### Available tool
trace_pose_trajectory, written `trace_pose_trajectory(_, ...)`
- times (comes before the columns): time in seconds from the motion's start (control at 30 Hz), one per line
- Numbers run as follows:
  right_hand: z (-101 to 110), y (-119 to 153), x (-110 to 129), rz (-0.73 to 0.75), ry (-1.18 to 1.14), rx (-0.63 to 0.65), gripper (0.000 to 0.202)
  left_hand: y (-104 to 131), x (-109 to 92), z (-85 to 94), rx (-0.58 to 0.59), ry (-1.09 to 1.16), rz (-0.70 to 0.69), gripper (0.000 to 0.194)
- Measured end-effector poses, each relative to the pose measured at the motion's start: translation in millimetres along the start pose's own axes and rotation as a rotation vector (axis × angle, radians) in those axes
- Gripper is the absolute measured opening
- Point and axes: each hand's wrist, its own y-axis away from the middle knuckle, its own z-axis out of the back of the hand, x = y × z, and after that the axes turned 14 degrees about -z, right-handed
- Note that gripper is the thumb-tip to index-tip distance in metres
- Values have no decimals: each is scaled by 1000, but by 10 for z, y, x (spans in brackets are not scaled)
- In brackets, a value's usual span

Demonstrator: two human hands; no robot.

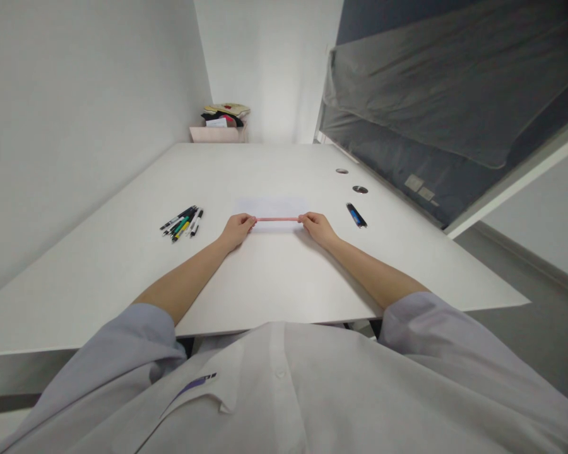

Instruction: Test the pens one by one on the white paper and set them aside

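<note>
Between my two hands a thin pink stick (278,219) stretches level from side to side; its exact kind is too small to make out. My left hand (237,229) pinches its left end, and my right hand (317,227) pinches the right end. Beneath the stick a white sheet of paper (271,205) lies on the white table (269,277). Both hands rest close to the paper's sides, with the fingertips closed and the stick's ends hidden in them.
A loose pile of pens (182,222) lies to the left. On the right is a dark, narrow case-like object with blue on it (356,215). Two round grommets (360,189) sit behind it. A box of folded cloth (218,133) stands at the far end; a grey partition (407,113) borders the right.
</note>
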Motion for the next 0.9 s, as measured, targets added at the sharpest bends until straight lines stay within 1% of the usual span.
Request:
trace_pose_trajectory(0.17,-6,-12,-24,3,-5,3,44,1,9,-1,3,3,-2,31)
trace_pose_trajectory(0.53,-13,-25,-29,7,-5,0,45,7,-4,9,6,-14,-6,32)
trace_pose_trajectory(0.7,-9,-10,-23,13,-12,3,46,2,43,10,16,-10,-34,35)
trace_pose_trajectory(0.9,-14,-8,-23,6,-7,4,49,-16,84,6,29,-42,-36,40)
